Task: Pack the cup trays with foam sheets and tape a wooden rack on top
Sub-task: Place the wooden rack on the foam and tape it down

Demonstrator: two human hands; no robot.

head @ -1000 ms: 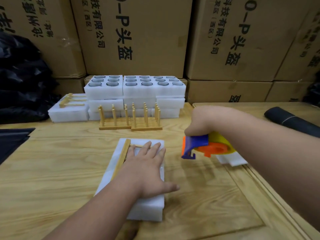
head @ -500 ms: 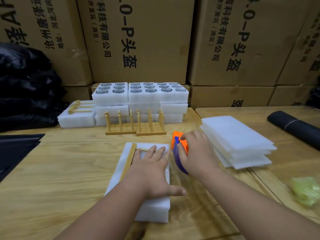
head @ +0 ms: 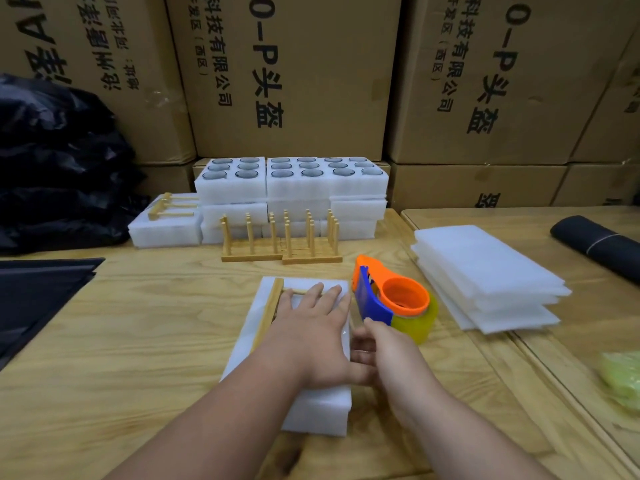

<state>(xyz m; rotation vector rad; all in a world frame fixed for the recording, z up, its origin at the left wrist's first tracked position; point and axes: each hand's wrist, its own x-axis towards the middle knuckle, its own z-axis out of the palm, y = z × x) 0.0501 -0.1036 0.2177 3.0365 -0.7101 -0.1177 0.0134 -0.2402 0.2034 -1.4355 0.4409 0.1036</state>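
Note:
A white foam pack (head: 318, 410) lies on the wooden table in front of me, with a wooden rack (head: 268, 313) lying flat on its top. My left hand (head: 315, 337) presses flat on the rack and pack, fingers straight. My right hand (head: 388, 355) touches the pack's right side with its fingers extended and holds nothing. The orange and blue tape dispenser (head: 391, 299), with its yellowish roll, stands on the table just beyond my right hand. A stack of foam sheets (head: 485, 275) lies to the right.
Foam cup trays (head: 294, 181) are stacked at the back, with upright wooden racks (head: 280, 244) in front and another pack topped by a rack (head: 166, 223) at the left. Behind them stand cardboard boxes. Black bags (head: 59, 161), a black roll (head: 595, 244) and a green bundle (head: 623, 379) flank the table.
My right hand brought the tape dispenser down beside the pack, let it go and moved to the pack's right side. My left hand stayed pressed on top.

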